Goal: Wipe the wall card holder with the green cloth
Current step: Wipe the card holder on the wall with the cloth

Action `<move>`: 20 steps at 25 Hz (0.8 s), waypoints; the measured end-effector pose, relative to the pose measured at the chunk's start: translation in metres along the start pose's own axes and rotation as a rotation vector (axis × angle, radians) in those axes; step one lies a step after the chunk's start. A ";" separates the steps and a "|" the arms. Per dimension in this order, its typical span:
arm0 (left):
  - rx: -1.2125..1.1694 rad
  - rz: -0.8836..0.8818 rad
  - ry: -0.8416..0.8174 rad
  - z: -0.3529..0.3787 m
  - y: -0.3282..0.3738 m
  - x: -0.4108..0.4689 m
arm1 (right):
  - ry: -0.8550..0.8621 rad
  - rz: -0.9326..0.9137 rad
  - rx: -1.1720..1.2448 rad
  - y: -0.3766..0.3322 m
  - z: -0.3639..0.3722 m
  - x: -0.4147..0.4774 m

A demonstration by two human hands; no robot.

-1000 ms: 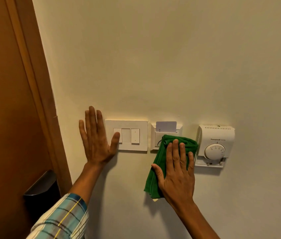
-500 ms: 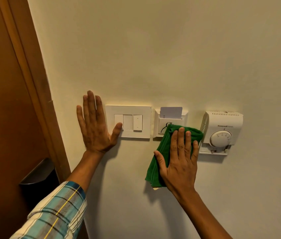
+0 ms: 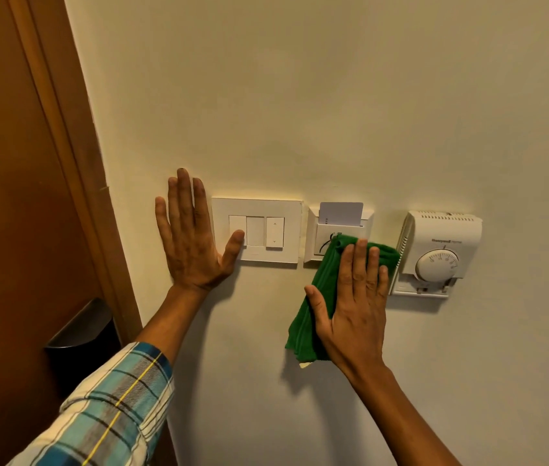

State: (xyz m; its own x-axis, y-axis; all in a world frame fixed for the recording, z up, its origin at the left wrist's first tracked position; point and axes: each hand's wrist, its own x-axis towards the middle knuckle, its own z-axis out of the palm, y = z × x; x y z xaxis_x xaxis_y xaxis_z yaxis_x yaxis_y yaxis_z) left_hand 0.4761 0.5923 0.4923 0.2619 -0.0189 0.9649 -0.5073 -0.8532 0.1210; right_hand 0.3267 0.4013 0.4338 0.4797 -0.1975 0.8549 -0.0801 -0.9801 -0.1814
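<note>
Cloth (image 3: 313, 307), green and folded, is pressed flat to the wall (image 3: 333, 112) under the right hand (image 3: 354, 304); its top edge overlaps the lower right part of the card holder (image 3: 325, 238) and its bottom hangs below the holder. Right grip: palm and fingers spread flat on cloth, pinning it, not clenched. White card (image 3: 341, 213) stands upright in holder's top slot, uncovered. Switch plate (image 3: 258, 228) sits just left of holder; thermostat (image 3: 438, 252) just right of holder, cloth's edge close beside it. Left hand (image 3: 190, 237) lies flat on wall left of holder, grip released, thumb tip touching switch plate. Plaid sleeve (image 3: 111, 408) on left arm. Brown door (image 3: 14, 196) far left of holder.
</note>
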 end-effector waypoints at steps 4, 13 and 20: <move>-0.006 0.001 -0.002 0.002 0.000 0.001 | 0.027 0.024 -0.002 -0.009 0.000 0.019; -0.004 -0.003 0.011 0.001 0.001 -0.001 | 0.040 0.013 -0.067 -0.012 0.010 0.018; 0.014 -0.012 0.003 0.002 -0.003 -0.001 | 0.002 -0.110 -0.190 -0.005 0.012 0.005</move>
State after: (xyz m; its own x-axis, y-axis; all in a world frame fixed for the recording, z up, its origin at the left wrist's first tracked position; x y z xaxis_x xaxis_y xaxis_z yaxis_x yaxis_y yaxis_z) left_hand 0.4789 0.5943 0.4902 0.2654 -0.0068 0.9641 -0.4929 -0.8604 0.1296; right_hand 0.3401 0.4057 0.4329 0.4933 -0.0891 0.8653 -0.1905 -0.9817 0.0075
